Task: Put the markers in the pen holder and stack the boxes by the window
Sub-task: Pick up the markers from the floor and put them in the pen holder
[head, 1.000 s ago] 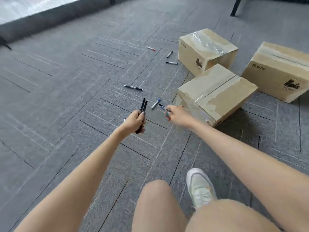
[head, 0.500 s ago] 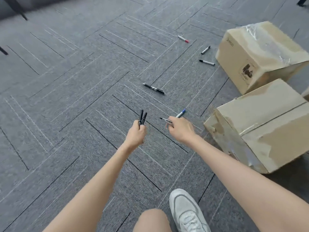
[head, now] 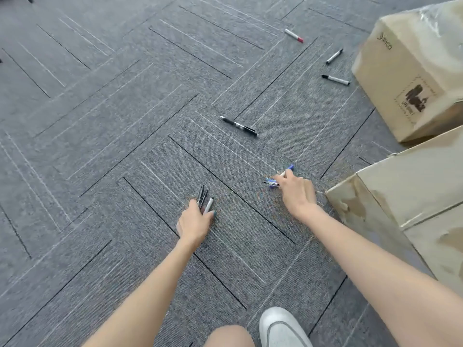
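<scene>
Grey carpet floor (head: 105, 151) bears a black pen (head: 239, 125), three markers (head: 335, 79), two boxes (head: 411, 71).

Grey carpet-tile floor (head: 125, 108), apparently daylit.

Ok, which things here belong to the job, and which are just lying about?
Job:
- black pens in left hand
- blue-capped marker under right hand
- black pen on carpet
- red-capped marker
- two brown cardboard boxes

Just there:
- white shoe
</scene>
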Tool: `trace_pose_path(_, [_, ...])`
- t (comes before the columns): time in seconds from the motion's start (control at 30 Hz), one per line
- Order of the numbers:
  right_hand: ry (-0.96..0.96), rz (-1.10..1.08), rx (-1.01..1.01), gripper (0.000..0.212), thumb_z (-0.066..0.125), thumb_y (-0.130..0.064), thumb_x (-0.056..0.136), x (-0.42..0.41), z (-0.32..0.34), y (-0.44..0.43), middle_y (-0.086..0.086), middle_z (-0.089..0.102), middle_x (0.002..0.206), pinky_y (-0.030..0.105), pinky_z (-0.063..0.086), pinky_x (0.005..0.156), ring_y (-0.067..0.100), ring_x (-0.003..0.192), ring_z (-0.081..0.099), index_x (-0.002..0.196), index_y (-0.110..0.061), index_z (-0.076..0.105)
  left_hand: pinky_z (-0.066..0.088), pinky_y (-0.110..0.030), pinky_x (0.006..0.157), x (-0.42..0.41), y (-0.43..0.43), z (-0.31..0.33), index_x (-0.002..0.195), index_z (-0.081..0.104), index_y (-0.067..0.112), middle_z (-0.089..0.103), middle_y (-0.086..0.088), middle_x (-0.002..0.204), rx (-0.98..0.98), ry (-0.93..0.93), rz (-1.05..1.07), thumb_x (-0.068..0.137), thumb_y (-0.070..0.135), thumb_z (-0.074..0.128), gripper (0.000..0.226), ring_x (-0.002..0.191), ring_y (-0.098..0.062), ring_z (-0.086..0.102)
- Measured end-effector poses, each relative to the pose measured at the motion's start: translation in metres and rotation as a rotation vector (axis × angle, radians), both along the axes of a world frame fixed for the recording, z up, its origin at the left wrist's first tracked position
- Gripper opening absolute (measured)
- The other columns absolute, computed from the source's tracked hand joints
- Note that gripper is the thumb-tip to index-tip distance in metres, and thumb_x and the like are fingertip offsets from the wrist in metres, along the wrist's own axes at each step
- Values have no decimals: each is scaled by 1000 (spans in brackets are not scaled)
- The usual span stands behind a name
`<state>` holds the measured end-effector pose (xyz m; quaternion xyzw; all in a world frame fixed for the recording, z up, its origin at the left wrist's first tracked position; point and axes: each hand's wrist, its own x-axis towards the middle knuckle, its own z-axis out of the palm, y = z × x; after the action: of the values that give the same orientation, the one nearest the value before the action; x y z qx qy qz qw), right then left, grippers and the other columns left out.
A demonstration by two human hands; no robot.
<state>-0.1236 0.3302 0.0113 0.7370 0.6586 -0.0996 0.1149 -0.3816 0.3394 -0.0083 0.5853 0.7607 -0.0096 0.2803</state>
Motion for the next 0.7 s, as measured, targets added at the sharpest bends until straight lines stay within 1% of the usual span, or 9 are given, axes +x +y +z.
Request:
trace_pose_path(0.1, [-3, 3, 18, 11, 45, -6, 95, 5, -5, -1, 6, 51, 102, 24, 37, 46, 9, 46, 35, 101, -10, 54, 49, -36, 76, 3, 3, -2, 91, 52, 20, 67, -3, 89, -19, -16, -5, 85, 44, 64, 28, 84, -25, 63])
trace_pose_path(0.2, [-3, 48, 63, 8, 45, -8, 97, 3, -14, 3, 6, 49, 97, 22, 30, 42, 7, 45, 32, 90, -9, 51, 53, -38, 75, 6, 9, -4, 87, 54, 22, 67, 0, 81, -11, -60, -34, 89, 47, 59, 25, 75, -22, 64])
trace_pose_path(0.27, [50, 65, 95, 9, 45, -12, 97, -2, -17, 10, 4, 49, 92, 18, 29, 43, 8, 51, 36, 92, -8, 52, 54, -36, 68, 8, 16, -2, 83, 53, 19, 63, 4, 71, 10, -130, -46, 90, 55, 51, 37, 60, -17, 57])
trace_pose_path(0.33, [113, 81, 135, 13, 48, -20, 95, -9, -18, 20, 1, 46, 86, 19, 36, 49, 10, 62, 43, 96, -8, 53, 49, -33, 61, 11, 25, 2, 79, 52, 15, 57, 4, 66, 20, -240, -39, 91, 59, 44, 46, 53, -16, 48])
trace_pose_path(0.4, [168, 92, 153, 16, 44, -24, 95, -18, -14, 33, 0, 45, 82, 22, 41, 55, 12, 67, 45, 97, -10, 51, 47, -34, 61, 14, 36, 11, 81, 51, 15, 55, 2, 69, -8, -380, -14, 96, 48, 44, 37, 56, -16, 46])
trace_pose_path(0.5, [216, 83, 150, 18, 37, -26, 96, -27, -7, 59, 1, 51, 79, 24, 39, 55, 14, 64, 47, 97, -10, 47, 49, -39, 64, 19, 54, 24, 85, 52, 13, 50, 2, 71, -8, -507, -3, 99, 36, 44, 29, 58, -15, 42])
trace_pose_path(0.6, [230, 75, 123, 24, 38, -32, 99, -30, -2, 89, 2, 54, 75, 30, 47, 59, 18, 62, 53, 97, -10, 46, 36, -26, 54, 24, 72, 36, 92, 54, 7, 46, 3, 69, 2, -580, 9, 100, 32, 42, 28, 53, -10, 35])
trace_pose_path(0.67, [234, 64, 129, 25, 40, -34, 100, -31, -2, 109, 4, 60, 78, 35, 52, 64, 22, 64, 58, 99, -9, 46, 33, -24, 53, 25, 83, 39, 96, 54, 6, 46, 3, 71, -11, -628, 25, 101, 33, 41, 31, 54, -9, 35])
trace_pose_path(0.7, [241, 55, 140, 23, 42, -33, 100, -31, -3, 118, 5, 63, 80, 35, 52, 63, 22, 63, 59, 101, -9, 45, 33, -24, 53, 24, 88, 40, 98, 55, 6, 47, 3, 73, -12, -636, 30, 101, 34, 40, 32, 56, -9, 36])
